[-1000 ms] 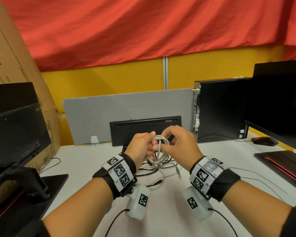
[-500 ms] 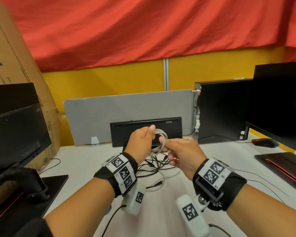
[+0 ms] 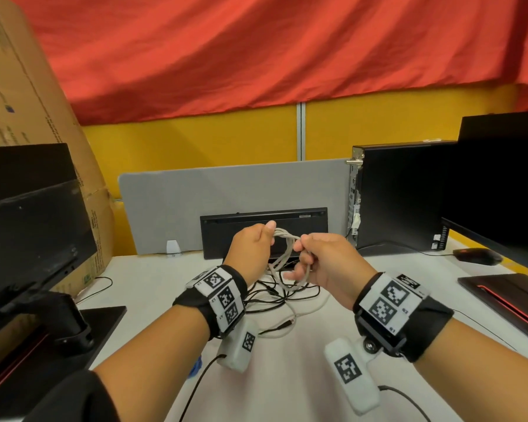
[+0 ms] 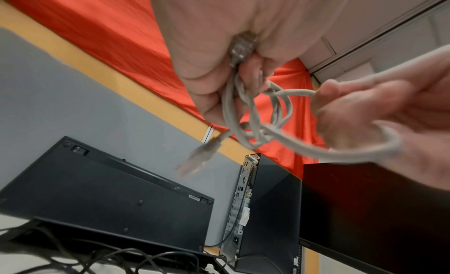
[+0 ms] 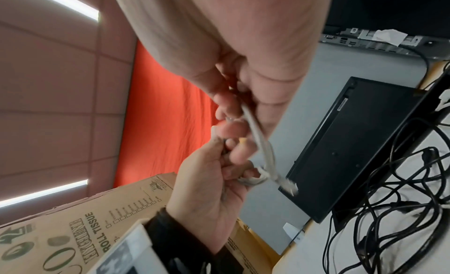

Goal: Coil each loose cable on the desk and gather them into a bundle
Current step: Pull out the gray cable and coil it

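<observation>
both hands hold the grey cable (image 3: 282, 254) above the desk (image 3: 287, 376): the left hand (image 3: 252, 249) grips its loops, the right hand (image 3: 326, 261) pinches a strand. black cables (image 3: 275, 295) lie tangled near the far edge. the cardboard box (image 5: 80, 230) reads "roll tissue".

Even, bright indoor light. Ceiling light strips (image 5: 65, 1) glare in the right wrist view. Both wrist views are motion-blurred, edges warped.
</observation>
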Demonstrator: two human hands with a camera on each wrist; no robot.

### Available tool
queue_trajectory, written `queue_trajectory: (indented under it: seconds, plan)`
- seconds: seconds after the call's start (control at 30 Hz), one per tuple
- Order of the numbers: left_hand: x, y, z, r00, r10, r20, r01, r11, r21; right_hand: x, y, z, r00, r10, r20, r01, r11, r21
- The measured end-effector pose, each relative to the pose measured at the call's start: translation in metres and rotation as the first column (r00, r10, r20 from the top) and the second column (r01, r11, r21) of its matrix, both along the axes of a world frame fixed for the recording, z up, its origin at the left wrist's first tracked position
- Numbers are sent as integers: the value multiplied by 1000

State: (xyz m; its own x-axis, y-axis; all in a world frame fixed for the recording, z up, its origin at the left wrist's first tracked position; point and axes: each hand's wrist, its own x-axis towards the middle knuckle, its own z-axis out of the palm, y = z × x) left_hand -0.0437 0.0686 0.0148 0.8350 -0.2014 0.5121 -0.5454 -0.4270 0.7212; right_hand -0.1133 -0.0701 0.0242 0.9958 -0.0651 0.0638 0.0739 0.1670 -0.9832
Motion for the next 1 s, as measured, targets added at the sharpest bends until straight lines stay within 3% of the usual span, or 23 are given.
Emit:
queue_trajectory:
  seconds: [0.07, 0.17, 0.23, 0.33, 0.4, 0.5, 0.63, 0.73, 0.83, 0.9, 1.0]
  plan:
    - [3, 2, 0, 1000, 8, -8, -8, 1000, 22, 0, -2, 2, 1000, -9, -20, 9, 1000, -1]
    - [7, 5, -2, 999, 27, -29, -26, 999, 45, 2, -7, 5, 999, -32, 10, 33, 981, -192]
    - [9, 7, -4, 998, 59, -17, -57, 995, 86, 3, -12, 7, 998, -34, 60, 55, 917, -395]
    - [11, 9, -6, 994, 107, 39, -112, 971, 211, 4, -17, 7, 995, -8, 102, 74, 740, -669]
    - [14, 10, -6, 985, 146, 88, -166, 939, 301, 6, -19, 6, 997, 6, 73, 49, 685, -727]
    - [22, 20, -3, 964, 263, 25, -260, 926, 274, 4, -25, 3, 999, 24, 27, 5, 662, -749]
    - [22, 28, -5, 954, 242, -176, -240, 970, 32, 7, -34, -2, 983, 47, 178, 133, 483, -865]
    - [13, 20, -2, 911, -21, -412, -145, 919, -368, 16, -34, -14, 962, -1, 272, 251, 385, -888]
    - [1, 11, 1, 835, -280, -474, -73, 797, -599, 25, -33, -26, 942, -56, 331, 319, 456, -831]
    - [-5, 6, 1, 796, -398, -456, -27, 729, -684, 29, -32, -31, 915, -89, 394, 376, 540, -753]
    - [-12, -1, 2, 735, -536, -414, 1, 613, -790, 34, -25, -34, 855, -127, 503, 476, 577, -664]
